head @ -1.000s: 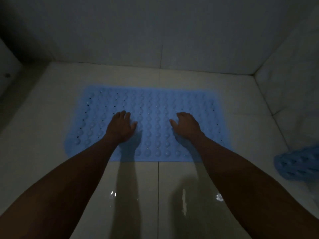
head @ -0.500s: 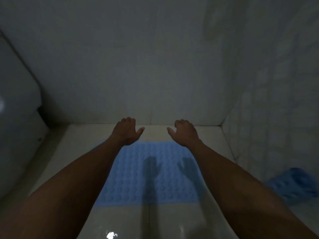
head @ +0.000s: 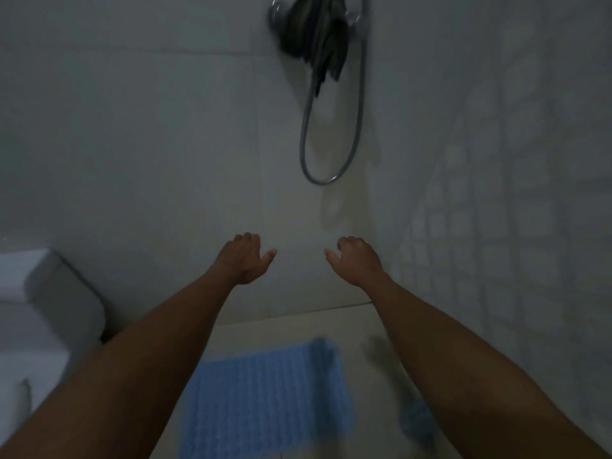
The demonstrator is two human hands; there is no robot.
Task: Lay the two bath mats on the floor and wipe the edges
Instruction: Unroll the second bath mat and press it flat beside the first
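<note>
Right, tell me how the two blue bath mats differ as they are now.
The first mat lies spread flat on the floor between the arms, its bumpy face up. The second mat is a bunched heap beside the right forearm, not yet laid out. The first shows a broad rectangle; of the second only a small blurred patch shows. Both are light blue, and neither hand touches them.

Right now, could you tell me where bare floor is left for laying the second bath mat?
Bare floor shows between the laid blue mat, the back wall and the right forearm. A narrower strip lies between the mat's far edge and the wall. It is crowded at the left by the toilet, and the second mat lies bunched at the right.
</note>
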